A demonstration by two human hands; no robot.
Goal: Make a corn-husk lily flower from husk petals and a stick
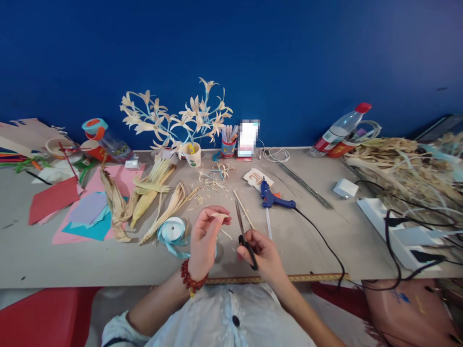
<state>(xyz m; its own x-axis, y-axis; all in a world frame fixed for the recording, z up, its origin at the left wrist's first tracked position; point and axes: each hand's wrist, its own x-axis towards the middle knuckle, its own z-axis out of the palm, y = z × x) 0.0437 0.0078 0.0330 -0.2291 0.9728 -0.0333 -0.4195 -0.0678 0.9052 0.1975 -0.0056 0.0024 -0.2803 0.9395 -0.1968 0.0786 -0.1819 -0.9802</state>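
My left hand (204,238), with a red bead bracelet on the wrist, pinches a small pale strip of corn husk (220,216) above the table's near edge. My right hand (263,253) grips black-handled scissors (243,229), blades pointing up and away, right beside the strip. A roll of light blue ribbon (173,230) lies just left of my left hand. Several corn husks (148,200) lie further left on the grey table (108,260).
A blue glue gun (275,199) with a black cord lies right of the scissors. A husk-flower arrangement in a cup (191,153), a pen cup (227,144), coloured paper (87,212), a bottle (338,130), a power strip (394,229) and a husk pile (398,164) surround the work spot.
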